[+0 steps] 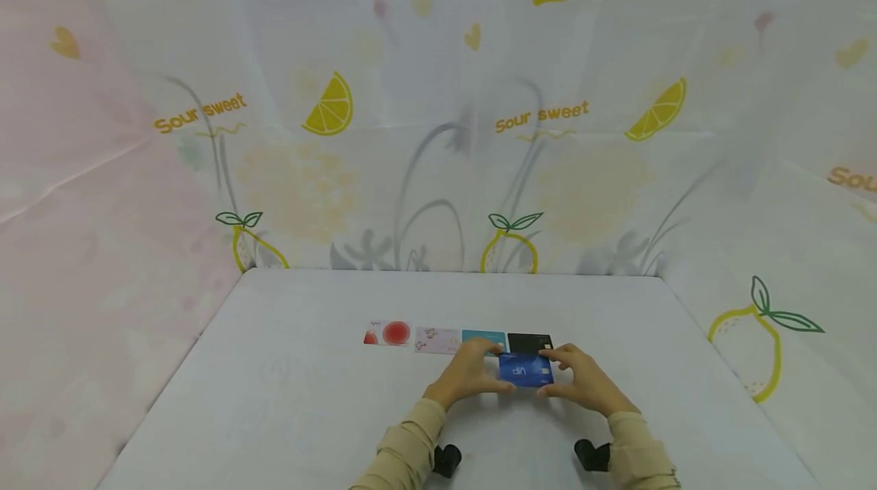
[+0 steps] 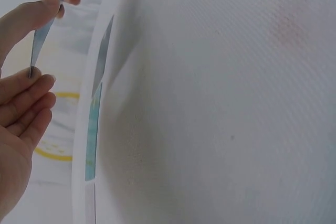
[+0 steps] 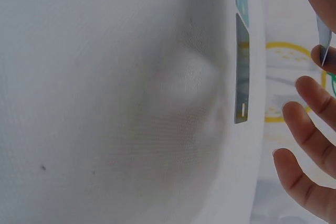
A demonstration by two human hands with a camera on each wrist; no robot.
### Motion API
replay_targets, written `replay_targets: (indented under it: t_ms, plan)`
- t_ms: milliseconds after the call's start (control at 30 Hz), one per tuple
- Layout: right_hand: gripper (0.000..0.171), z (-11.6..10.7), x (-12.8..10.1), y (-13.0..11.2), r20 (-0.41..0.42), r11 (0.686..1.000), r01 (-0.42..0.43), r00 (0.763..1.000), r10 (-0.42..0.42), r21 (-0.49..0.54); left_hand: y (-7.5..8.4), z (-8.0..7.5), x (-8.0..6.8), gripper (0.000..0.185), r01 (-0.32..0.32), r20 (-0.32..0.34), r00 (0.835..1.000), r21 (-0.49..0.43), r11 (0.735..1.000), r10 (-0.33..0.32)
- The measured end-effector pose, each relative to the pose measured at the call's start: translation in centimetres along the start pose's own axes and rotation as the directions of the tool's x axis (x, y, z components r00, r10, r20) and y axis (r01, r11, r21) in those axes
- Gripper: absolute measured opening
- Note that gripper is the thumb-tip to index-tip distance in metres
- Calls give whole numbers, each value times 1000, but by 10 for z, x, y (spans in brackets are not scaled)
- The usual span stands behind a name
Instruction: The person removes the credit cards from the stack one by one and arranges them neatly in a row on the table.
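Five cards: one blue card [image 1: 525,372] held, four cards [image 1: 457,339] on one table [image 1: 288,391].

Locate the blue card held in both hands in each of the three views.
Head: blue card low centre, between the left hand and right hand.
Left wrist: edge-on, top left.
Right wrist: only an edge, far right.
Shared landmark: the black card lying on the table.
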State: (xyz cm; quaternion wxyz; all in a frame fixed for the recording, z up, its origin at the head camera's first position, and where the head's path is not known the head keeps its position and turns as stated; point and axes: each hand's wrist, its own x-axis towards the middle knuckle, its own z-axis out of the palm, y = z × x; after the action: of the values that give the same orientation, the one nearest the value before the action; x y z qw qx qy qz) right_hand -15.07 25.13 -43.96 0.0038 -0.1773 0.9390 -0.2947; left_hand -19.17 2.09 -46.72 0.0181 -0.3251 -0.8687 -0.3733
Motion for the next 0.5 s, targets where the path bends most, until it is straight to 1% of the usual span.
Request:
replay_targets:
  t_ms: [167, 300, 500]
  plan:
    - [65, -2, -1, 5, -12, 1000, 24, 1000, -24, 11, 4, 2, 4, 56, 21, 20, 1000, -10, 1000, -21]
    - [65, -4, -2, 9, -12, 1000, 10, 1000, -9, 23, 7, 4, 7, 56, 42, 36, 999, -13, 999, -41]
    - [64, -6, -5, 11, -11, 1000, -11, 1000, 12, 17, 8, 8, 11, 56, 26, 22, 999, 2, 1000, -26]
